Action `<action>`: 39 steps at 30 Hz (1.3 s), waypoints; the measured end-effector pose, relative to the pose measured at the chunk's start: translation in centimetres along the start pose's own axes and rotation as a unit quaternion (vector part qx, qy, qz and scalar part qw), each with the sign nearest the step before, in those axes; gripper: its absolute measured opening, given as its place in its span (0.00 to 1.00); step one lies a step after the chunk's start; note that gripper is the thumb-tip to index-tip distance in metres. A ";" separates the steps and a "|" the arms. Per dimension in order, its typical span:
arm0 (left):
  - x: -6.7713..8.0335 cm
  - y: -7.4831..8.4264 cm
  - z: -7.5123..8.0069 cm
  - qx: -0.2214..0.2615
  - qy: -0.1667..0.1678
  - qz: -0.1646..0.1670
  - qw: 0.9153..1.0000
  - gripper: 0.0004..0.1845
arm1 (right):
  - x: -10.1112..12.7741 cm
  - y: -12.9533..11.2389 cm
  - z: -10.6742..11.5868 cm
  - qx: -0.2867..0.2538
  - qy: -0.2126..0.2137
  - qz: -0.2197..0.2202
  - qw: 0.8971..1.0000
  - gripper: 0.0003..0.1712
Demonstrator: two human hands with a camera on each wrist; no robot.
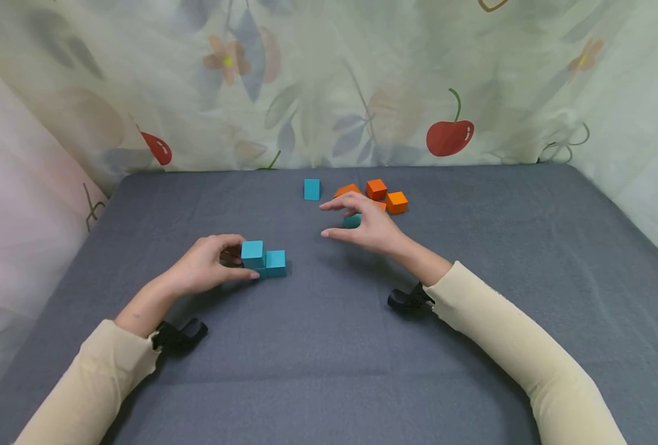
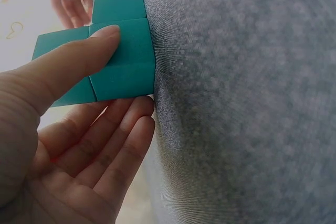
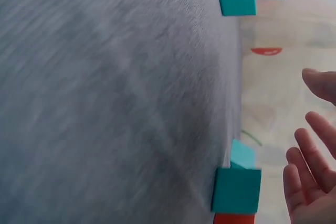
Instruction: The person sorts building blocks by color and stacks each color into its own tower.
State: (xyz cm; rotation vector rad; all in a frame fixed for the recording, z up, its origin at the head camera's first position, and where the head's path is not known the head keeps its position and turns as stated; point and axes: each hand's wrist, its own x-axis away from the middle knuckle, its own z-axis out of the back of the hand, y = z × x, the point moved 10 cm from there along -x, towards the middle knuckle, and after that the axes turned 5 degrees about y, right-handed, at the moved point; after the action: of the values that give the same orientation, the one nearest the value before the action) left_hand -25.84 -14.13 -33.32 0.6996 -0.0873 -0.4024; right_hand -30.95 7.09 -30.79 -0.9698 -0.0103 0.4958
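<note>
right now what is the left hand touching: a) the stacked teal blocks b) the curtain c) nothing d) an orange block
a, the left hand has thumb and fingers on the stacked teal blocks, while the orange blocks lie far off by the right hand.

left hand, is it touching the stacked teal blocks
Touching. The left wrist view shows the left hand with its thumb pressed flat on the stacked teal blocks and its fingers against their lower edge.
</note>
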 end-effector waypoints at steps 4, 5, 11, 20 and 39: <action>0.0 0.0 0.0 -0.001 -0.001 0.000 1.000 0.14 | 0.5 0.8 0.7 0.027 0.000 -0.009 1.000 0.29; 0.0 0.0 0.1 -0.001 -0.001 0.001 1.000 0.14 | 0.7 1.0 0.9 0.029 -0.001 -0.008 1.000 0.30; 0.1 0.0 0.1 0.000 -0.002 0.000 1.000 0.14 | 1.2 2.3 1.8 0.049 0.004 -0.020 0.999 0.32; 0.2 0.1 0.1 0.004 -0.001 -0.002 1.000 0.15 | 1.3 2.9 2.3 0.082 -0.001 -0.035 0.996 0.32; 0.0 0.0 0.0 0.006 -0.001 -0.003 1.000 0.15 | 1.2 3.6 2.3 0.060 0.002 -0.060 0.996 0.25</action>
State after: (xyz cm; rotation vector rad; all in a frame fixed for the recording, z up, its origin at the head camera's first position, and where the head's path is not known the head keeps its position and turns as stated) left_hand -25.87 -14.11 -33.28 0.7107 -0.0900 -0.4090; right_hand -31.78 11.03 -32.56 -0.8460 -0.0345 0.3805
